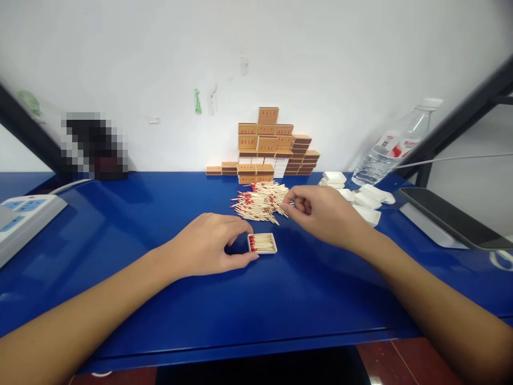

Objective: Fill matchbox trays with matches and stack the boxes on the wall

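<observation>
A white matchbox tray [274, 249] lies on the blue table, with a layer of red-tipped matches [262, 243] inside, heads to the left. My left hand [210, 243] grips the tray's left end between thumb and index finger. Behind the tray spreads a loose pile of matches [260, 202], most heads pointing left. At the right edge of that pile is my right hand [320, 214], its fingers curled and thumb and index fingertips close together. Whatever is between those fingertips is too small to make out.
Orange-brown matchboxes [268, 115] are stacked against the wall behind the pile. Several white empty trays [366, 198] lie to the right. Beyond them stand a leaning water bottle [395, 144] and a propped phone [457, 216]. A power strip [30, 219] sits at the left.
</observation>
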Motion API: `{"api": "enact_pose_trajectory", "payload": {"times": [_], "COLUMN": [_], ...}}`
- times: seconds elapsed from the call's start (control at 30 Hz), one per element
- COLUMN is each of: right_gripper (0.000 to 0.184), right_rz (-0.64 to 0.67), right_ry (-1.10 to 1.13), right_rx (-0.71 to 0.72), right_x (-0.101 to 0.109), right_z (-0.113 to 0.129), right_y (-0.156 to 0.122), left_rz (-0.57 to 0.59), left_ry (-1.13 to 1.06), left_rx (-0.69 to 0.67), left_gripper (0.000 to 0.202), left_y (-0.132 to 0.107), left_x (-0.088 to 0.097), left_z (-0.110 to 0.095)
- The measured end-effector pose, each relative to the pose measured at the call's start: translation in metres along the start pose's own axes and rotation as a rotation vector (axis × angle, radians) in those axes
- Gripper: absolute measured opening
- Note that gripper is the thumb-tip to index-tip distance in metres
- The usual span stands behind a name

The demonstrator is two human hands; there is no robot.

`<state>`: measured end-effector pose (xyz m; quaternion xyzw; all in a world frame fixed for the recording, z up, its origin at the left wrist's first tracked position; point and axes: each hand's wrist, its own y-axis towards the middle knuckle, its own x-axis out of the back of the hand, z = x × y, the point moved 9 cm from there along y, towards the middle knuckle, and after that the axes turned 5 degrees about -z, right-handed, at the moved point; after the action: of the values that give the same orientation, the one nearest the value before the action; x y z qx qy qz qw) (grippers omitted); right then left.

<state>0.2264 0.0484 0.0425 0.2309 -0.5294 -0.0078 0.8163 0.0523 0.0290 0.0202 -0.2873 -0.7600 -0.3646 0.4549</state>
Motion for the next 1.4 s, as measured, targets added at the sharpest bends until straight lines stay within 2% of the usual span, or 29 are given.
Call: {"api": "enact_pose_trajectory", "payload": {"times": [0.13, 0.23, 0.37, 0.47, 0.6, 0.73, 0.83, 0.93, 1.2, 1.4], "right_gripper": [0.022, 0.023, 0.016, 0.012, 0.014, 0.017, 0.017, 0.013, 0.009, 0.008], "right_rz": [0.110, 0.154, 0.210, 0.211, 0.109, 0.075, 0.150, 0.223, 0.306, 0.299], "right_ry": [-0.065, -0.029, -0.007, -0.004, -0.067, 0.066, 0.230, 0.263, 0.237, 0.253], "right_rx": [-0.108, -0.073, -0.029, -0.048, -0.082, 0.061, 0.196, 0.255, 0.279, 0.302], "right_x": [-0.014, -0.026, -0.038, -0.034, -0.013, -0.003, -0.009, -0.018, -0.028, -0.030], "right_z": [-0.019, -0.014, -0.010, -0.015, -0.023, 0.000, 0.029, 0.045, 0.045, 0.049], "right_y": [0.002, -0.001, -0.005, -0.004, 0.002, -0.001, -0.010, -0.017, -0.022, -0.024], "left_rz": [0.058, 0.054, 0.013, 0.032, 0.034, 0.015, 0.008, 0.011, 0.011, 0.011], "left_ry": [-0.007, -0.002, 0.045, 0.061, 0.075, 0.068, 0.054, 0.055, 0.070, 0.064], "left_rx": [0.036, 0.032, 0.008, 0.010, 0.032, 0.055, 0.056, 0.052, 0.056, 0.044], "left_gripper": [0.027, 0.027, 0.030, 0.030, 0.030, 0.032, 0.031, 0.030, 0.029, 0.028], "left_y": [0.000, 0.001, 0.001, 0.001, 0.000, 0.001, 0.001, 0.001, 0.001, 0.000], "left_x": [-0.006, -0.005, -0.001, -0.003, -0.003, -0.001, -0.001, -0.002, -0.003, -0.003], "left_z": [0.002, 0.002, 0.003, 0.005, 0.007, 0.009, 0.009, 0.009, 0.010, 0.010]}}
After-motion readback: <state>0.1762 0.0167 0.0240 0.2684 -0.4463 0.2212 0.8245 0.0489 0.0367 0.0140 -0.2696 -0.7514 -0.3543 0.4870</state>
